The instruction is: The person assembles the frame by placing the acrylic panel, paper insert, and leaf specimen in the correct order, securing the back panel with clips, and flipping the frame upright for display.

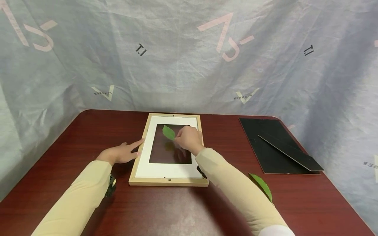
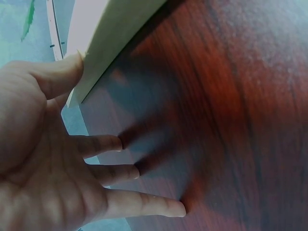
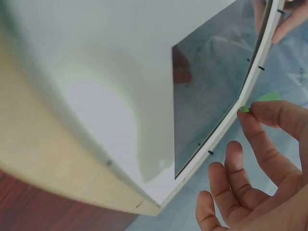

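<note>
A light wooden picture frame lies on the table, with a white mat around a dark glossy window. Over that window my right hand pinches a green leaf between thumb and forefinger; the leaf's reflection shows below it. In the right wrist view only bits of the leaf appear at the fingertips. My left hand touches the frame's left edge. Its thumb lies against the wooden side in the left wrist view, and the other fingers are spread straight on or just above the tabletop.
A second green leaf lies on the table, partly behind my right forearm. At the right, a black backing board rests flat, with a narrower black flap tilted up from it. A grey printed cloth hangs behind the table.
</note>
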### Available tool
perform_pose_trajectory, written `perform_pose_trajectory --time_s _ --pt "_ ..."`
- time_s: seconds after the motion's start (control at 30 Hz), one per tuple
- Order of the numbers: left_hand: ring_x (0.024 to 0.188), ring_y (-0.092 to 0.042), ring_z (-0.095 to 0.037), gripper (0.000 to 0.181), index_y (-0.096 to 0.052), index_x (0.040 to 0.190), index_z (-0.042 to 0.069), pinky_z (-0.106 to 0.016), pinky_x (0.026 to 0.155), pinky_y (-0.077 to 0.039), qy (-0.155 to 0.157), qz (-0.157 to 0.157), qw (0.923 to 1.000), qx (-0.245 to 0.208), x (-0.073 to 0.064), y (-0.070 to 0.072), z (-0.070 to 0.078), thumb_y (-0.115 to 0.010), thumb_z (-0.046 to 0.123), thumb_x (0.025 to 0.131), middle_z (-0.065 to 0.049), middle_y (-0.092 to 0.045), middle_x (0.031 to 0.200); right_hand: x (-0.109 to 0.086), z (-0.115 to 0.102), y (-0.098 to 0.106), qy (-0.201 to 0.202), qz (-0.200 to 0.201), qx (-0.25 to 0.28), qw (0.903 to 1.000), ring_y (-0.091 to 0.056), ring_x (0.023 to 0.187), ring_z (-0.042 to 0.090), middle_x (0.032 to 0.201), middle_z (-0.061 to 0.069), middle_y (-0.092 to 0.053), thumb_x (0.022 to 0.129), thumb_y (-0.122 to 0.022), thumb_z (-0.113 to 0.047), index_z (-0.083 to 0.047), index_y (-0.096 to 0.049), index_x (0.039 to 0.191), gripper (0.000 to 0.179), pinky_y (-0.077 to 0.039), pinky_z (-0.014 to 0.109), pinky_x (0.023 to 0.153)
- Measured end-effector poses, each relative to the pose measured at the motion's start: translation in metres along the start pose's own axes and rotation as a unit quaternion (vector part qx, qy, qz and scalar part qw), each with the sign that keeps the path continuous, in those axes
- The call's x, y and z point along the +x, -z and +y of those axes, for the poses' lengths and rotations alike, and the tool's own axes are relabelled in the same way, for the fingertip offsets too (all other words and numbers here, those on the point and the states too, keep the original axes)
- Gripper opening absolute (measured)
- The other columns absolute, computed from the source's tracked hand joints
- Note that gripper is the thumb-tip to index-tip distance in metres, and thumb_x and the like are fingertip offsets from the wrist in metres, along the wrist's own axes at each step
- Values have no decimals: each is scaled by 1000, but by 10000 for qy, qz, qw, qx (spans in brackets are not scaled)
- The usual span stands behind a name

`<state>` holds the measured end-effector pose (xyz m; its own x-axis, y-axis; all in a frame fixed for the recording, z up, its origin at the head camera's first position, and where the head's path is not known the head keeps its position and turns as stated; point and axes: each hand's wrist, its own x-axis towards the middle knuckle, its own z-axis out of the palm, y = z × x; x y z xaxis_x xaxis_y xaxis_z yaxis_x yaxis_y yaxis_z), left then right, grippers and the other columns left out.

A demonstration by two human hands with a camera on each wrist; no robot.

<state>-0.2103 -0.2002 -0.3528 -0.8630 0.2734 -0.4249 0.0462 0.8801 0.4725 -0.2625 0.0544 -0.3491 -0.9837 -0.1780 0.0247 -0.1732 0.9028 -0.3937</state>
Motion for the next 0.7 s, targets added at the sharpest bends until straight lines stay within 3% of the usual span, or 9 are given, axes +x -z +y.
perform_pose_trajectory --time_s 0.27,0.43,0.7 --pt "142 -13 -66 67 -8 163 9 -73 109 -23 14 -11 10000 70 -1 1 0 -43 29 111 -50 -4 153 17 -12 -14 -39 -83 -658 9978 -61 79 18 60 -8 -61 93 -70 -26 -21 -54 52 44 -44 44 91" --pt "142 -12 -66 66 -8 163 9 -73 109 -22 17 -11 10000 11 1 0 0 -43 28 111 -50 -4 153 22 -19 -20 -138 -131 -789 9967 -59 74 18 58 -4 -58 94 -70 -27 -19 -47 52 49 -44 42 89" --pt "141 -13 -67 66 -8 163 10 -73 109 -22 51 29 10000 -14 1 -1 0 -44 28 111 -50 -3 153 27 -26 -25 -309 -129 -830 9960 -60 79 20 66 -3 -61 95 -68 -28 -19 -47 56 45 -43 43 92"
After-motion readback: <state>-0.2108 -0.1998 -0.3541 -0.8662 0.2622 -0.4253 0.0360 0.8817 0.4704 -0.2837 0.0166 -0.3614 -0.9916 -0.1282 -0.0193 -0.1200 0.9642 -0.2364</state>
